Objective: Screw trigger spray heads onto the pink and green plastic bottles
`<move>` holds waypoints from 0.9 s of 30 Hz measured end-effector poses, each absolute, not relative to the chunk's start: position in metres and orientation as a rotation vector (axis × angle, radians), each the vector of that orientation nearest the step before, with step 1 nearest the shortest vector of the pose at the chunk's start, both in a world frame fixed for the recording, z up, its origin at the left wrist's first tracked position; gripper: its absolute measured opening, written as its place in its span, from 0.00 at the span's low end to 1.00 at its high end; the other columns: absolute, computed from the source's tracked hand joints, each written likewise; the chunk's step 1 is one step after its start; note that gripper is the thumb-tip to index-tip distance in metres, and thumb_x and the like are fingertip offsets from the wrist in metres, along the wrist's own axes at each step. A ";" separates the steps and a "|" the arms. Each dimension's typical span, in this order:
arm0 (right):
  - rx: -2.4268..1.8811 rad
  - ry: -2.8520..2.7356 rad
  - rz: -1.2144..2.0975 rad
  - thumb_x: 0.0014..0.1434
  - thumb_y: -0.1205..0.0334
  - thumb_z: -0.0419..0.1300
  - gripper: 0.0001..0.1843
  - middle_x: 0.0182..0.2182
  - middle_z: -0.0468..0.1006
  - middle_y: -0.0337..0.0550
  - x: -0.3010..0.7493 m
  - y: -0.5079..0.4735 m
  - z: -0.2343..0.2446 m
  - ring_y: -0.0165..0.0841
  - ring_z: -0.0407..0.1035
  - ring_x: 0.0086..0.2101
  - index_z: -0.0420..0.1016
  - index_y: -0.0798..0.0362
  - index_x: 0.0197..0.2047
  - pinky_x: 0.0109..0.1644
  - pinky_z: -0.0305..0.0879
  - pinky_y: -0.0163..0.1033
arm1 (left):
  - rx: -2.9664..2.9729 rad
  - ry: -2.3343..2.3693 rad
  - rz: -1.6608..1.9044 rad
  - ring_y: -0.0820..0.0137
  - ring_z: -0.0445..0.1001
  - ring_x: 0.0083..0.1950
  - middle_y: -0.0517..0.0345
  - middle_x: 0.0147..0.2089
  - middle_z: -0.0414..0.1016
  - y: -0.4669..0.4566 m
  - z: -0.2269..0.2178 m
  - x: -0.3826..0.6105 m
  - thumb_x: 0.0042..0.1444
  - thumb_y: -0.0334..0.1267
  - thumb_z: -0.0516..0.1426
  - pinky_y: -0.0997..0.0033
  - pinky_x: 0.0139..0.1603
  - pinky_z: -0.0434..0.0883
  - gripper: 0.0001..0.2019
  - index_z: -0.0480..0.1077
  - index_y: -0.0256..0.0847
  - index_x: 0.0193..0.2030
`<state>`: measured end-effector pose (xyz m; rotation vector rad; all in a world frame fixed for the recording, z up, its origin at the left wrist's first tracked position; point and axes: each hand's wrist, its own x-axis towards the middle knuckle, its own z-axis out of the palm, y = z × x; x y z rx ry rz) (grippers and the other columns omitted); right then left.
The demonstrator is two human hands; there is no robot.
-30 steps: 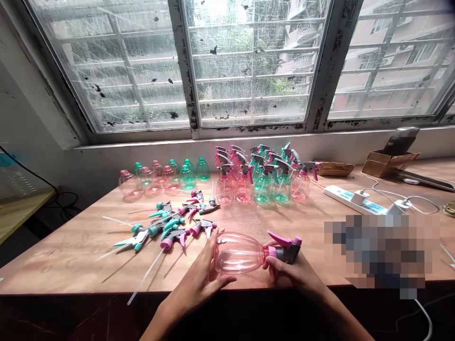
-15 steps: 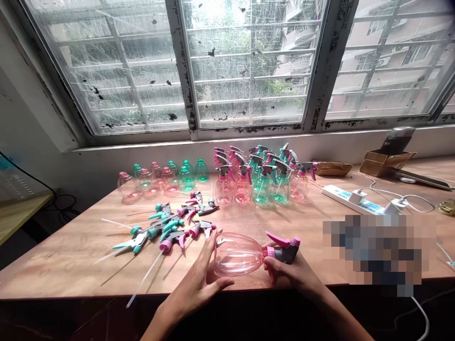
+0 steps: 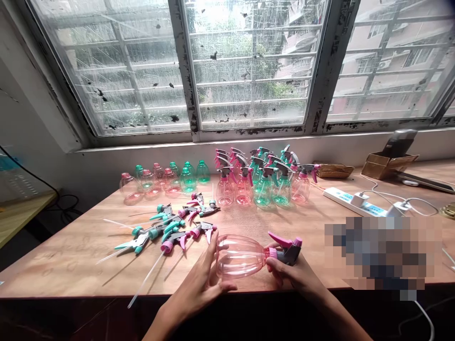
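A clear pink spray bottle (image 3: 240, 255) lies on its side in the air by the table's front edge, its base to the left. My left hand (image 3: 204, 272) cups the base, thumb below and fingers behind. At the neck, my right hand (image 3: 287, 272) pinches the pink collar of the grey-and-pink trigger sprayer (image 3: 289, 248), which sits on the bottle's mouth. Whether the collar is fully tightened cannot be seen. Left of my hands lies a loose pile of pink and teal trigger sprayers (image 3: 174, 237) with thin dip tubes.
Several pink and green bottles without sprayers (image 3: 172, 182) stand at the back left. Bottles fitted with sprayers (image 3: 263, 189) crowd the back middle. A white power strip (image 3: 355, 201), cardboard boxes (image 3: 377, 166) and a blurred patch occupy the right of the wooden table (image 3: 71, 265).
The view has shifted slightly. Both hands keep the same hold on the pink spray bottle, and nothing has been let go or picked up.
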<state>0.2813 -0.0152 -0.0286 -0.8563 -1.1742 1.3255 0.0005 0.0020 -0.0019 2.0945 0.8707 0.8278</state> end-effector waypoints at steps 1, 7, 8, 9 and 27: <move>-0.866 -1.178 1.321 0.56 0.50 0.73 0.20 0.24 0.77 0.36 0.281 -0.015 -0.028 0.26 0.66 0.17 0.73 0.54 0.43 0.21 0.63 0.33 | 2.095 0.877 0.831 0.48 0.55 0.74 0.47 0.78 0.46 0.001 -0.001 0.001 0.61 0.43 0.65 0.43 0.72 0.59 0.50 0.31 0.57 0.77; -0.831 -1.203 1.313 0.57 0.50 0.71 0.20 0.26 0.80 0.39 0.283 -0.014 -0.028 0.26 0.67 0.17 0.72 0.53 0.43 0.21 0.63 0.34 | 2.050 0.919 0.823 0.48 0.61 0.72 0.47 0.80 0.38 -0.001 -0.002 0.004 0.65 0.45 0.60 0.44 0.71 0.61 0.46 0.28 0.58 0.77; -0.831 -1.203 1.319 0.58 0.50 0.71 0.19 0.26 0.80 0.39 0.283 -0.014 -0.028 0.27 0.67 0.17 0.72 0.53 0.43 0.21 0.63 0.34 | 2.063 0.927 0.828 0.48 0.60 0.73 0.48 0.80 0.38 -0.001 -0.003 0.004 0.66 0.44 0.59 0.44 0.71 0.60 0.45 0.28 0.58 0.77; -0.835 -1.203 1.323 0.57 0.50 0.71 0.19 0.27 0.80 0.40 0.283 -0.014 -0.028 0.27 0.68 0.17 0.72 0.53 0.43 0.22 0.63 0.34 | 2.085 0.934 0.835 0.49 0.58 0.74 0.49 0.80 0.38 0.000 -0.004 0.003 0.67 0.44 0.58 0.43 0.72 0.59 0.44 0.28 0.57 0.77; -0.797 -1.158 1.371 0.57 0.49 0.72 0.20 0.27 0.80 0.39 0.283 -0.017 -0.022 0.28 0.69 0.18 0.72 0.52 0.43 0.23 0.65 0.34 | 1.983 0.908 0.848 0.47 0.52 0.76 0.50 0.78 0.46 0.000 0.000 0.004 0.62 0.46 0.63 0.44 0.72 0.59 0.47 0.34 0.58 0.77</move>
